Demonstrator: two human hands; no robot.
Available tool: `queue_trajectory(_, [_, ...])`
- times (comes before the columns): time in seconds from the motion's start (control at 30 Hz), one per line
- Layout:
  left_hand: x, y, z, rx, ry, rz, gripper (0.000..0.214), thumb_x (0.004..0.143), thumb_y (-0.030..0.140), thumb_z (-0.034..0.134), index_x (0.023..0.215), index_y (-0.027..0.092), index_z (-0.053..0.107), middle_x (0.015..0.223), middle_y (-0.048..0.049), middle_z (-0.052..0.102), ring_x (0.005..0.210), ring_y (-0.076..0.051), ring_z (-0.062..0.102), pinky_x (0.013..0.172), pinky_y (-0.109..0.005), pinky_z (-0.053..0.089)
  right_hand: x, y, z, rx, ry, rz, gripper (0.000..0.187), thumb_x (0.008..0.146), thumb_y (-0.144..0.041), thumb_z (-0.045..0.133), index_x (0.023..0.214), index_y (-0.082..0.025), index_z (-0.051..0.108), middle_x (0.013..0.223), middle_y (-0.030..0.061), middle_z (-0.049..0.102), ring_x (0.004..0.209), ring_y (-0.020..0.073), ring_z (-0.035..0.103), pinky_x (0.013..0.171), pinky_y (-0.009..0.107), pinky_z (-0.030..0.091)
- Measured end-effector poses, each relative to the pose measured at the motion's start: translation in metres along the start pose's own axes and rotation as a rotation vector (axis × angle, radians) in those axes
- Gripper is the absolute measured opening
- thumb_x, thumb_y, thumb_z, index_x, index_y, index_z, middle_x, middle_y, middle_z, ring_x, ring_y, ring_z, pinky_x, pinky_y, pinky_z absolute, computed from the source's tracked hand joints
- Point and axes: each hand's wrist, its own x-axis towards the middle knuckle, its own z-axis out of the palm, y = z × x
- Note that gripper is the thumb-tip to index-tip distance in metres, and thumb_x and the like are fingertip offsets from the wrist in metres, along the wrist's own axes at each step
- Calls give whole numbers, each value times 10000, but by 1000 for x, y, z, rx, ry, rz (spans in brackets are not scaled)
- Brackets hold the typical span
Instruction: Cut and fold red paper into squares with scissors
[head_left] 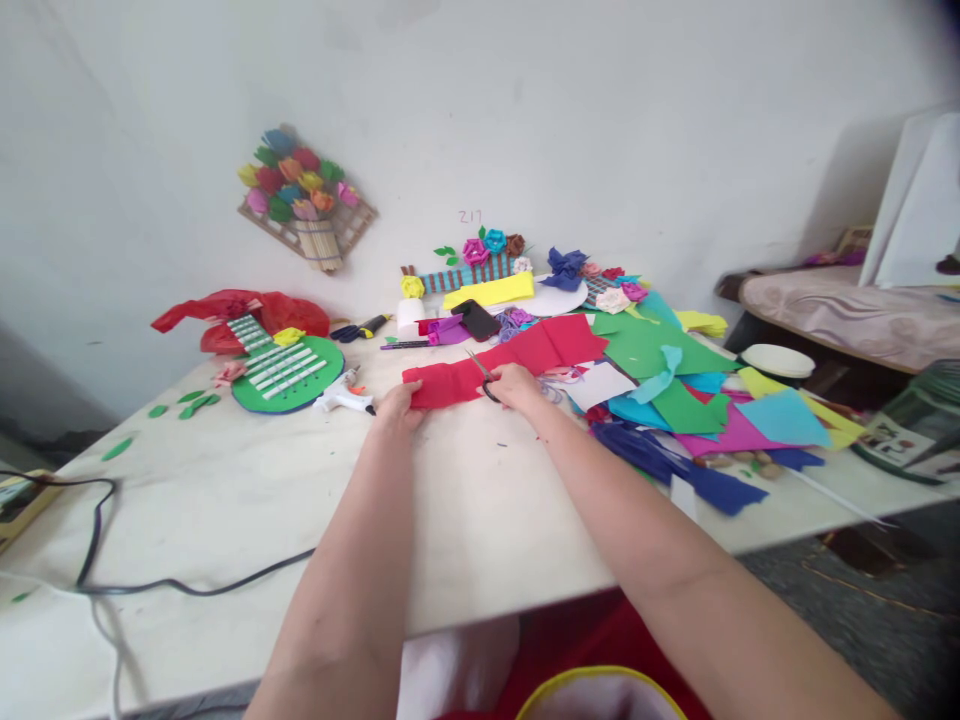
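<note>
Clock positions are read from the middle of the red paper (pixel 450 384), a long strip stretched across the desk (pixel 480 500). At 9 o'clock, far left, green leaves (pixel 195 405) lie loose; next, on the same bearing, comes a green disc (pixel 326 362) bearing white strips, with a white glue gun (pixel 341 393) just beside it. Between 8 and 9 o'clock, the left hand (pixel 397 406) has its grip pinching the left end of the red paper. At 12 o'clock lies folded yellow paper (pixel 491 290). Between 5 and 6 o'clock, the right hand (pixel 515 387) has its grip closed around the handles of the scissors (pixel 490 389), whose blades lie over the red paper, pointing to 11 o'clock. At 3 o'clock, a green sheet (pixel 652 345); at 4 o'clock, crumpled blue paper (pixel 675 465); farthest right, near 3 o'clock, a glass jar (pixel 919 430).
</note>
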Motion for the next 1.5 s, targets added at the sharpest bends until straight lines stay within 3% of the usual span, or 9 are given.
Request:
queue_trajectory(0.1, [-3, -2, 5, 187, 69, 31, 258, 747, -19, 519, 937, 147, 567, 805, -62, 655, 792, -184, 650, 750, -291, 511, 1, 1, 1, 6, 0, 2, 256, 665, -429, 637, 847, -263, 708, 615, -7, 659, 518, 126, 596, 526, 216, 400])
queue_trajectory(0.33, [3, -12, 14, 336, 237, 141, 253, 630, -12, 646, 767, 185, 566, 806, -61, 636, 965, -240, 607, 784, -318, 493, -2, -1, -3, 21, -24, 7, 274, 657, -457, 643, 844, -265, 702, 594, -21, 646, 478, 107, 572, 546, 221, 396])
queue_trajectory(0.57, [2, -13, 6, 174, 20, 168, 172, 735, -15, 521, 799, 123, 602, 734, -75, 646, 765, -190, 655, 734, -294, 524, 2, 3, -1, 62, -42, 0, 314, 647, -494, 657, 831, -244, 705, 589, -18, 643, 450, 100, 568, 513, 208, 395])
queue_trajectory(0.73, [3, -12, 3, 19, -98, 84, 286, 761, -53, 440, 958, 89, 592, 813, -107, 659, 792, -188, 659, 735, -295, 536, 14, 14, 8, 227, -45, 10, 375, 636, -508, 671, 847, -198, 698, 597, -3, 649, 428, 89, 561, 460, 183, 392])
queue_trajectory(0.97, [-12, -6, 7, -117, -192, -46, 418, 779, -46, 402, 1147, 93, 545, 897, -132, 665, 839, -217, 658, 755, -330, 544, 25, 23, 12, 495, 14, 52, 322, 740, -429, 612, 871, -140, 669, 618, 33, 673, 385, 68, 533, 407, 153, 394])
queue_trajectory(1.13, [-15, -5, 7, -117, -185, -33, 402, 795, -22, 392, 1153, 98, 532, 866, -122, 666, 837, -216, 658, 766, -337, 540, 26, 23, 11, 562, 31, 102, 315, 755, -416, 601, 897, -141, 661, 666, 51, 690, 362, 74, 530, 378, 163, 386])
queue_trajectory(1.3, [-10, -5, 8, -121, -87, -39, 322, 839, 46, 381, 1117, 110, 529, 837, -98, 657, 827, -202, 648, 765, -337, 531, 23, 22, 9, 561, 48, 98, 314, 752, -414, 609, 885, -136, 666, 679, 62, 693, 365, 76, 536, 360, 162, 364])
queue_trajectory(1.5, [-7, -4, 7, -135, -150, -76, 306, 871, 155, 347, 1122, 113, 518, 882, -123, 646, 885, -230, 628, 776, -403, 512, 21, 20, 8, 549, 49, 111, 301, 772, -397, 591, 916, -144, 668, 708, 56, 698, 383, 71, 549, 355, 154, 362])
